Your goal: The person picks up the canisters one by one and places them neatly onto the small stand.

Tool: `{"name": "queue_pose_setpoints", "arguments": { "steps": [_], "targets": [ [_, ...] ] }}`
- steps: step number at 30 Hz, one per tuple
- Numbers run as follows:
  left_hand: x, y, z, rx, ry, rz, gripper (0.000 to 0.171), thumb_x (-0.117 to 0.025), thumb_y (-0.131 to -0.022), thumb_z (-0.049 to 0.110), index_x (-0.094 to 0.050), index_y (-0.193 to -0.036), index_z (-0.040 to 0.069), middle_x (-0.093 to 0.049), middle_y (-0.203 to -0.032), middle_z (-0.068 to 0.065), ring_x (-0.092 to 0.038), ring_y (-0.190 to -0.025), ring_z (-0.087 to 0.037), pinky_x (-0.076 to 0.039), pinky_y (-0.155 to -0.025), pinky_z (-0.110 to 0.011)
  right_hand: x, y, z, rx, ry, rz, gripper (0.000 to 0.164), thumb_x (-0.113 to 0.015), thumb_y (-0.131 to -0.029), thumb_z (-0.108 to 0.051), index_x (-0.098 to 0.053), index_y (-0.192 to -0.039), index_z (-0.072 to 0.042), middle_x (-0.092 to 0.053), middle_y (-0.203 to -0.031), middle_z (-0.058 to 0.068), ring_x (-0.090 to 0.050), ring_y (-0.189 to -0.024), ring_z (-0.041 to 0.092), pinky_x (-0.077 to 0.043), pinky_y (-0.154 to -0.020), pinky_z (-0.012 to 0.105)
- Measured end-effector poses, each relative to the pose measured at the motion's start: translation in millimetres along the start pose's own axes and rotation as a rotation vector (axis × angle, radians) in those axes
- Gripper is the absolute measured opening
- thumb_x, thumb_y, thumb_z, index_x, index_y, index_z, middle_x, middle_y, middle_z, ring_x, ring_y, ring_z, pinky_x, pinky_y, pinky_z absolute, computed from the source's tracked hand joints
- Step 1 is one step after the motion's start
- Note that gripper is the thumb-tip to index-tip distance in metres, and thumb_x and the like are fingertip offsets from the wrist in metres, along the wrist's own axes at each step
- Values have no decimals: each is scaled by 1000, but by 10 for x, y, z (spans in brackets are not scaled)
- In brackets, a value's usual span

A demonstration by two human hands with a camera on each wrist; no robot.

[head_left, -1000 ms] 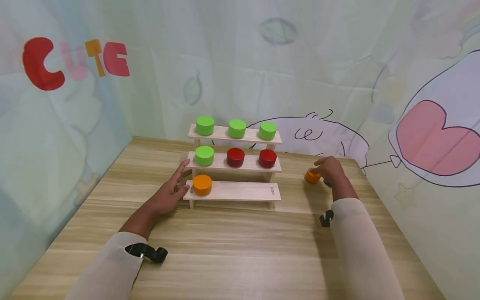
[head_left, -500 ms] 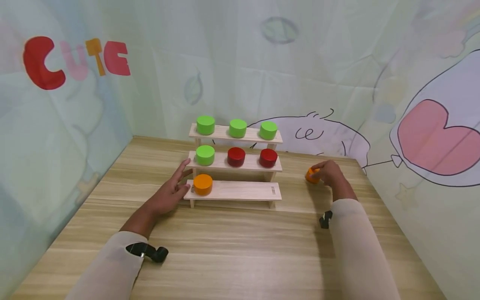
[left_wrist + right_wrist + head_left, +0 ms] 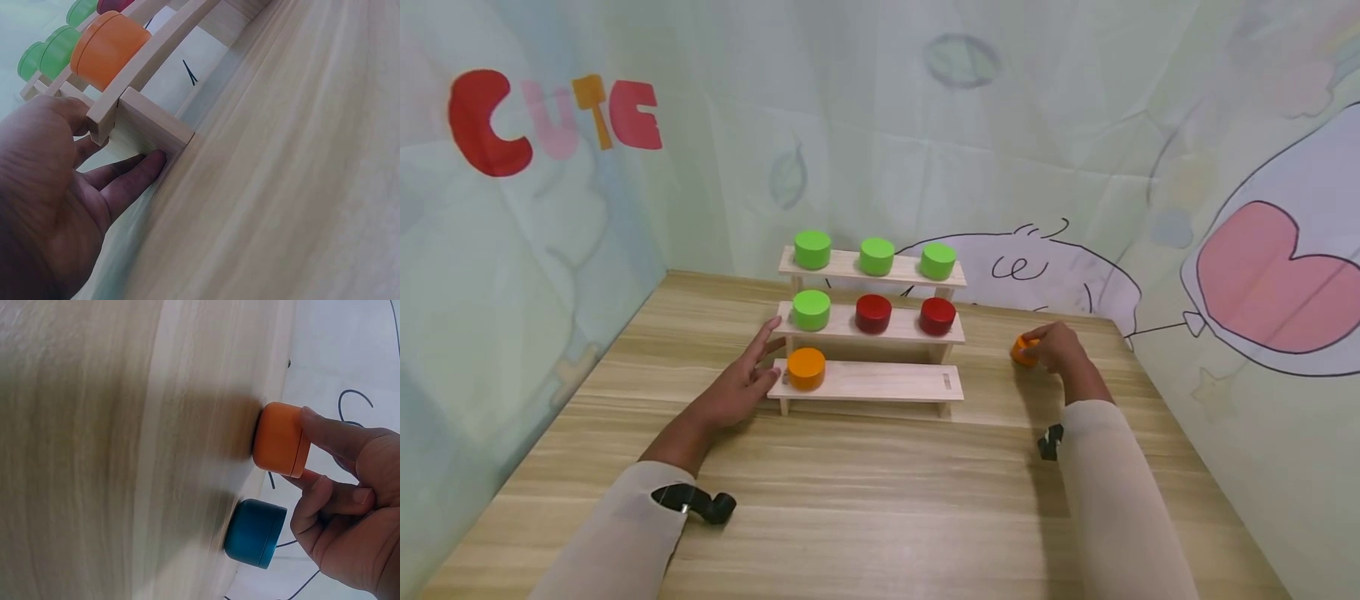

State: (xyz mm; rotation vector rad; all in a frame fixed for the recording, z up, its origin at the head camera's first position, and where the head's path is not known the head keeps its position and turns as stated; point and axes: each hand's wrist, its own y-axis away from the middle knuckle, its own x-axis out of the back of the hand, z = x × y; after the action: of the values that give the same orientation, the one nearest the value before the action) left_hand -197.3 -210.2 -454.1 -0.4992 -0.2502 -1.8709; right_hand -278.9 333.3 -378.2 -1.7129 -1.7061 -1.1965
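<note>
My right hand (image 3: 1060,348) pinches a small orange lidded jar (image 3: 277,438) between thumb and fingers, at the right of the table. The jar appears to sit on the tabletop. Close beside it in the right wrist view stands a teal jar (image 3: 255,533), hidden behind the hand in the head view. My left hand (image 3: 736,392) touches the left end of a three-tier wooden rack (image 3: 887,380), fingers fairly straight. In the left wrist view, fingertips touch its end leg (image 3: 156,119). An orange jar (image 3: 806,369) sits at the left of the lowest shelf.
The middle shelf bears a green jar (image 3: 811,310) and two red jars (image 3: 873,314). On the top shelf are three green jars (image 3: 876,257). A printed cloth (image 3: 880,125) hangs behind the wooden table (image 3: 880,500) and along both sides.
My right hand's fingers have lowered around the orange jar and now grip it. The teal jar has gone out of sight behind that hand. The left hand stays at the rack.
</note>
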Motion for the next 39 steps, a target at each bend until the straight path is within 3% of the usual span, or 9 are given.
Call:
{"name": "queue_pose_setpoints", "arguments": {
  "steps": [7,15,22,25,28,32,39],
  "targets": [
    [0,2,-3,4,-1,1,86,-47,-116,19,8,-172,55,-20,-182,-22,-34,-161,-56,-38,-124,-67,-14,-1,9,23,16,14,48,-74,-101,-12,-67,-147,0,-56,-154,34,-63,-108,32,-58,-67,26],
    [6,-6,-47,-32,7,-5,85,-46,-117,16,6,-173,53,-22,-181,-24,-44,-155,-57,-57,-109,-62,-8,8,80,49,9,48,51,-72,-102,-18,-65,-150,-2,-54,-156,34,-67,-113,35,-59,-71,30],
    [5,-8,-56,-27,3,0,85,-46,-117,17,6,-172,55,-22,-181,-23,-41,-157,-57,-53,-112,-65,5,36,140,91,-49,62,53,-66,-107,-27,-61,-155,-3,-55,-157,33,-62,-117,36,-55,-74,29],
    [1,-6,-54,-27,0,1,85,-47,-116,17,7,-172,54,-22,-181,-24,-41,-157,-57,-52,-114,-66,-4,32,158,119,-45,67,53,-63,-109,-31,-60,-156,-4,-57,-156,32,-63,-121,39,-57,-79,33],
    [1,-4,-55,-28,-1,1,85,-47,-116,17,7,-172,54,-22,-181,-24,-41,-156,-57,-52,-114,-66,-17,15,159,157,-23,79,54,-60,-112,-34,-59,-156,-4,-56,-159,31,-61,-131,44,-58,-93,45],
    [3,-6,-52,-31,1,1,85,-46,-117,17,7,-172,55,-21,-181,-24,-41,-156,-58,-53,-112,-66,-24,-2,126,201,-28,111,55,-58,-112,-37,-60,-155,-2,-56,-159,29,-55,-143,47,-50,-112,56],
    [6,-2,-55,-30,-2,-2,85,-46,-117,18,7,-172,54,-21,-181,-24,-40,-156,-59,-53,-112,-66,-3,23,32,211,-77,185,54,-58,-112,-37,-60,-157,-6,-53,-161,30,-53,-144,50,-48,-113,59]
  ]
}}
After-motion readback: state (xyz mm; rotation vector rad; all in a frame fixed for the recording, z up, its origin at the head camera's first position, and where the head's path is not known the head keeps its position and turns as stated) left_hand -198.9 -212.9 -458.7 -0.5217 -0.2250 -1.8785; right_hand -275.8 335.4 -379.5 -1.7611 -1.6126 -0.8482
